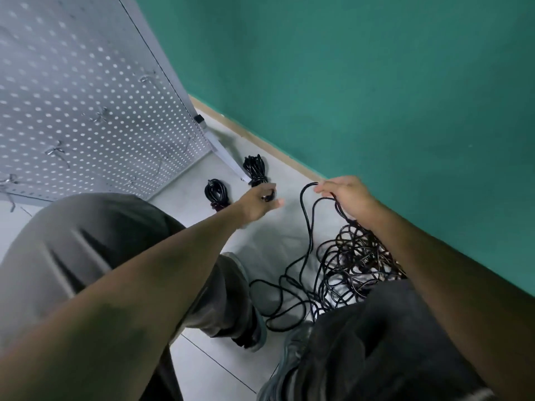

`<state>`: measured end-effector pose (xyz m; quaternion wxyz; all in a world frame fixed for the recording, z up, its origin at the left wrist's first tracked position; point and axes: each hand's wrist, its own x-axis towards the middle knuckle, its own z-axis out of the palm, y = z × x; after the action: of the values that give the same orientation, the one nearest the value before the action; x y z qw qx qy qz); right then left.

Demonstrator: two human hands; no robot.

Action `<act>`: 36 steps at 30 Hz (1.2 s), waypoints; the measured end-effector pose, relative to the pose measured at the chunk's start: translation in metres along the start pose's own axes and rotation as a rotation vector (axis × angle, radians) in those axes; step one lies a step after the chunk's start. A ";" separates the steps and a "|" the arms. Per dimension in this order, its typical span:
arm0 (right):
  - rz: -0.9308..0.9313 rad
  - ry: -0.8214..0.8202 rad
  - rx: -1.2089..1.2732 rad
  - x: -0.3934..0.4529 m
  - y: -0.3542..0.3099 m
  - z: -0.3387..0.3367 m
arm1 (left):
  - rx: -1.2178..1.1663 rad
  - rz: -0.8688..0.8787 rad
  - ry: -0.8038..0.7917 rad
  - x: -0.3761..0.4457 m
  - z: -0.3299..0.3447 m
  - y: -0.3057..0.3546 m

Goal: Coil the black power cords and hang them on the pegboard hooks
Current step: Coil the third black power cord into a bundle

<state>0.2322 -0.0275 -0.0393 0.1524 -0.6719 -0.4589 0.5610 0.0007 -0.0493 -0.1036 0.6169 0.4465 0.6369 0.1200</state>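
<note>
Both hands (346, 195) on loose black cord (307, 221) — tangle (356, 267) below

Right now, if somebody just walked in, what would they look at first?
Probably the big messy tangle of black power cord on the pale floor by the green wall, with the right hand lifting strands out of it. Next, the grey metal pegboard with its small hooks at upper left, and two neatly coiled black cord bundles on the floor below it, near the left hand.

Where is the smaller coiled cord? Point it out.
In the head view, the smaller coiled cord lies on the floor just below the pegboard, left of the larger bundle and the left hand.
</note>
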 end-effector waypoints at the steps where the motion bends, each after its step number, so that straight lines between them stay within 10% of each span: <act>1: -0.030 0.021 0.045 -0.008 -0.009 -0.007 | 0.006 0.024 -0.042 -0.007 0.006 0.010; 16: -0.563 0.178 0.479 -0.234 -0.183 -0.110 | -0.144 0.611 0.062 -0.176 0.005 0.201; 25: -0.738 0.155 0.528 -0.368 -0.258 -0.092 | 0.065 0.956 0.558 -0.305 -0.016 0.245; 36: -0.861 0.169 0.656 -0.493 -0.299 -0.072 | 0.014 0.940 0.090 -0.428 0.028 0.205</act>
<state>0.1888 -0.2343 0.5020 0.6060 -0.3833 -0.4795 0.5059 0.0434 -0.2500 0.3255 0.4644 0.6847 0.3928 0.4014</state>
